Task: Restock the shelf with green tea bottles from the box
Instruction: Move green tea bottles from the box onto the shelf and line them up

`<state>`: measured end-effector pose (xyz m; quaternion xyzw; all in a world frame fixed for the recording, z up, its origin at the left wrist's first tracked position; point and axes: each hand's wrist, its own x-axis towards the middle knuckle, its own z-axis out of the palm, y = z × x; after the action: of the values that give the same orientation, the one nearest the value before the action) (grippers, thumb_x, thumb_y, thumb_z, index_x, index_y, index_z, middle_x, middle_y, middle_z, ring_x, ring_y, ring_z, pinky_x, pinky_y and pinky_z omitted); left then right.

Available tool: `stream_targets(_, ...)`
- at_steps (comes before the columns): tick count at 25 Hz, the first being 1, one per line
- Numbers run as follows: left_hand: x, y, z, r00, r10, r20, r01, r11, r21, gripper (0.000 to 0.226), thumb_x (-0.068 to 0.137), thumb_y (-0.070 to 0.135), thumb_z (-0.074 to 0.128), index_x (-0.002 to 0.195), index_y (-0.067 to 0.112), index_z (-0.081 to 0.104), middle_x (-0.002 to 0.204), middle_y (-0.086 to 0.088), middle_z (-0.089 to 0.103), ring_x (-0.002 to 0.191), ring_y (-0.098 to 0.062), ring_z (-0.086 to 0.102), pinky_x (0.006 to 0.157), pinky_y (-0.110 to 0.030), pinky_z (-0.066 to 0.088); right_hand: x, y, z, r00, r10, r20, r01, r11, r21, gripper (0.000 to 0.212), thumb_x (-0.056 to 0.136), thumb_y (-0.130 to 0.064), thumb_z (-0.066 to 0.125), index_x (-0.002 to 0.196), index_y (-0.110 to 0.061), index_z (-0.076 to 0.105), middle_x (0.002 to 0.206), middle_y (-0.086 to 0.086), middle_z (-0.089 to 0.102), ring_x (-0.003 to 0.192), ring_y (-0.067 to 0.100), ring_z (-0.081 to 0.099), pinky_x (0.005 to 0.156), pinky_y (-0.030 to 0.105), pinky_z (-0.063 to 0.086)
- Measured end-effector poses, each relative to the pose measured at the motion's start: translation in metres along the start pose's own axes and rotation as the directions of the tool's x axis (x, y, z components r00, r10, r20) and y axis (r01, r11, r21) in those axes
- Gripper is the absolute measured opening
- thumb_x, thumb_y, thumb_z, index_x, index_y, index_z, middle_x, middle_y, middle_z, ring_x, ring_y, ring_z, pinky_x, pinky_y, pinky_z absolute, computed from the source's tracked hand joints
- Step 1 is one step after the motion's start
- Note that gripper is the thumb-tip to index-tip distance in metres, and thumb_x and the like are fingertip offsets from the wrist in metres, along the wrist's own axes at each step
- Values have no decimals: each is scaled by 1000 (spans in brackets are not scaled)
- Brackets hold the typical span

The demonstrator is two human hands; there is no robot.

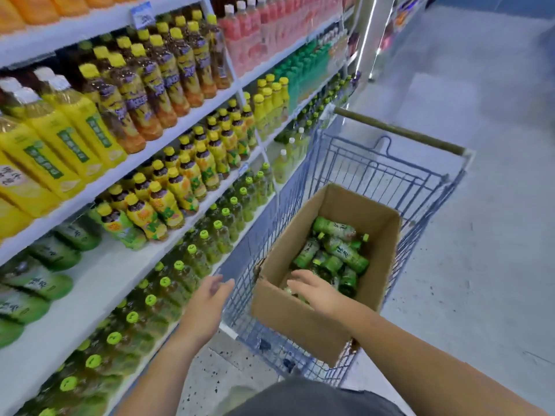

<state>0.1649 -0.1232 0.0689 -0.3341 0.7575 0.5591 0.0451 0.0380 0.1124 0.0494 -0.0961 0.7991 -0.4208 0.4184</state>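
While facing the shelf [99, 274] beside the cart [375, 163], found the box [300, 319] holding green tea bottles [345, 253] heaped on their sides. Judged them full, weighty, smooth; best gripped round the labelled middle. Hovered left hand [207, 298] splayed, empty, near the shelf; rested right hand [315, 291] flat-fingered on the pile, clasping nothing.

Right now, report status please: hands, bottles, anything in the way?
Left hand open, beside the shopping cart. Right hand inside cardboard box, on green tea bottles; grip unclear. Nothing blocks the shelf.
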Motion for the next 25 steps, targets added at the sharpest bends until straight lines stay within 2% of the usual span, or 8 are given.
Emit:
stream_targets(3, 10, 23, 44, 997, -4, 82, 2, 1000, 25, 54, 97, 58, 56, 142, 30, 51, 120, 19, 54, 98, 12, 49, 73, -14, 36, 0, 27, -30, 997, 68, -38, -64, 993, 101, 66, 98, -59, 50, 155, -28, 37, 157, -3, 42, 130, 13, 44, 104, 29, 33)
stream_targets(6, 26, 43, 83, 977, -33, 208, 26, 999, 38, 55, 95, 59, 57, 142, 31, 50, 125, 19, 55, 102, 12, 49, 72, -16, 40, 3, 48, -53, 985, 155, -81, -136, 971, 198, 64, 99, -57, 52, 154, -28, 39, 158, -2, 40, 138, 19, 42, 110, 32, 34)
stream_targets(9, 55, 62, 112, 943, -50, 329, 14, 994, 111, 59, 93, 63, 56, 142, 32, 49, 122, 24, 54, 101, 12, 50, 66, -14, 45, 10, 64, -67, 962, 227, -149, -178, 942, 283, 65, 98, -58, 51, 154, -27, 38, 158, -1, 41, 134, 16, 44, 101, 28, 33)
stream_targets(12, 91, 67, 139, 899, -61, 434, -38, 976, 215, 69, 87, 70, 53, 144, 32, 48, 115, 28, 52, 100, 11, 48, 78, -22, 40, 20, 76, -72, 913, 321, -251, -219, 906, 362, 68, 97, -60, 53, 154, -26, 40, 156, -2, 45, 129, 13, 46, 98, 27, 32)
stream_targets(15, 132, 56, 167, 827, -117, 550, -63, 953, 297, 88, 74, 79, 49, 146, 29, 46, 120, 22, 55, 108, -2, 53, 88, -28, 40, 40, 94, -69, 836, 425, -347, -261, 865, 429, 67, 96, -59, 54, 152, -26, 43, 151, -1, 49, 118, 9, 46, 95, 26, 33)
stream_targets(19, 193, 21, 207, 798, -196, 570, -46, 923, 382, 84, 80, 73, 50, 147, 22, 46, 122, 13, 57, 109, -10, 56, 88, -31, 40, 91, 124, -65, 775, 512, -370, -293, 810, 508, 68, 95, -58, 54, 152, -23, 43, 142, -3, 55, 114, 11, 50, 93, 27, 37)
stream_targets(22, 230, -13, 233, 800, -269, 536, -20, 881, 472, 71, 82, 68, 50, 133, 20, 56, 113, 9, 63, 100, -12, 59, 86, -34, 45, 133, 148, -67, 740, 552, -385, -323, 793, 517, 65, 95, -57, 55, 149, -23, 47, 127, -7, 61, 109, 12, 59, 92, 30, 47)
stream_targets(25, 257, -41, 265, 795, -338, 504, 5, 833, 553, 65, 85, 62, 52, 132, 16, 53, 118, -3, 62, 107, -25, 59, 89, -36, 46, 174, 176, -82, 710, 565, -420, -354, 803, 480, 63, 96, -55, 54, 149, -21, 47, 144, 0, 56, 127, 23, 55, 105, 36, 44)
